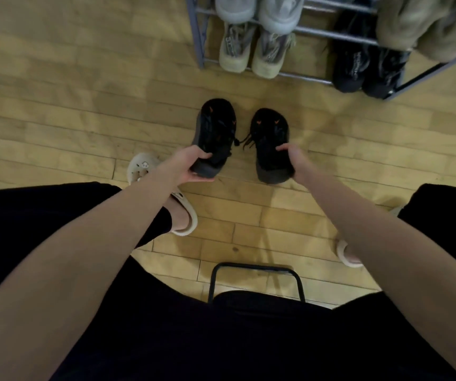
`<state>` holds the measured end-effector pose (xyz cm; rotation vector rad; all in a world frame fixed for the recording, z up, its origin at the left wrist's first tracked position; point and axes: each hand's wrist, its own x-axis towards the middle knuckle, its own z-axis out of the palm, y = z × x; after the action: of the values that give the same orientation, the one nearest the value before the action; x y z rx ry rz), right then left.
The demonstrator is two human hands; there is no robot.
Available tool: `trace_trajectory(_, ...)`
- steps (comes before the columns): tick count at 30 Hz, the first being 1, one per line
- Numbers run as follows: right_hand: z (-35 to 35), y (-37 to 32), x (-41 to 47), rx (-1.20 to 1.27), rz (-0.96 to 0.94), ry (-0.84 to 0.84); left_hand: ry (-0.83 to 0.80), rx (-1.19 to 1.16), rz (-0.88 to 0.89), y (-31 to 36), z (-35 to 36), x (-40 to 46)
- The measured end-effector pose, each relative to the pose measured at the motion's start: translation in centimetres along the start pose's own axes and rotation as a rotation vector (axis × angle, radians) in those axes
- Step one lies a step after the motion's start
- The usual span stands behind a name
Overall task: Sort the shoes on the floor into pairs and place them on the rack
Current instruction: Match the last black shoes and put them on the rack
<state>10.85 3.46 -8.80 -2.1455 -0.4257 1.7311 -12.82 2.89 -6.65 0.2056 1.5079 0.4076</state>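
Hands are gripping matching black shoes by the heels, left hand (194,167) on left shoe (216,133), right hand (294,160) on right shoe (272,144), before the rack (200,37).

The yellow-brown wooden plank floor (64,86) looks smooth with a soft shine. The grey shoe rack of thin metal bars (331,34), at 1 o'clock, is matt. The two black lace-up shoes (216,127) look like dull cloth.

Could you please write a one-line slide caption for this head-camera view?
Left hand and right hand each hold one black shoe of a pair before the partly filled rack.
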Motion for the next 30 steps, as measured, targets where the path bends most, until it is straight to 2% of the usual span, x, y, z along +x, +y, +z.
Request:
trace_trajectory(6,-8.3,-3.6,-8.3,0.02,-0.111,0.066,-0.047,0.113,0.079,2.7,4.7,-7.6)
trace_trajectory(10,-12.9,-3.3,-13.3,0.027,-0.298,0.192,-0.001,0.168,0.275,3.2,6.1,-11.6)
trace_trajectory(16,-17.0,-3.5,-20.1,0.141,-0.603,0.332,-0.111,0.199,0.552,5.2,8.6,-19.0)
trace_trajectory(20,-18.7,-4.5,-23.5,0.3,-0.742,0.392,-0.088,0.239,0.778,7.1,10.1,-23.6)
trace_trajectory(24,-20.2,-6.4,-26.0,0.371,-0.855,0.446,-0.152,0.244,0.951,8.3,11.7,-27.5)
trace_trajectory(30,-22.2,-11.8,-27.7,0.415,-0.979,0.489,-0.198,0.131,1.013,12.0,15.0,-31.1)
